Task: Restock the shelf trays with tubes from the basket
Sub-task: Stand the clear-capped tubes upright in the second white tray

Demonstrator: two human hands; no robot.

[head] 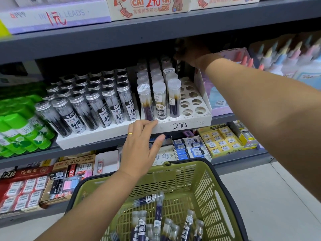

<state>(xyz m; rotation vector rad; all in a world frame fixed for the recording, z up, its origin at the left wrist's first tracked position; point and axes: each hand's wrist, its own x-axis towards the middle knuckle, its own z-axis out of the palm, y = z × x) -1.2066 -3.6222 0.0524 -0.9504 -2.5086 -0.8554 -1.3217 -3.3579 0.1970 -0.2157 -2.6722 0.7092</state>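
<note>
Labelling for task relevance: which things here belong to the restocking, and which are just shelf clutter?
Job: basket; basket tubes; tray; tray tubes; left hand on tray front; right hand at tray back.
Bystanders: glue sticks; erasers; pastel bottles.

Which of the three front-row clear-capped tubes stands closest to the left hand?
The leftmost tube, the only one with a barcode sticker on its cap; the left hand touches the white tray directly below it.
</note>
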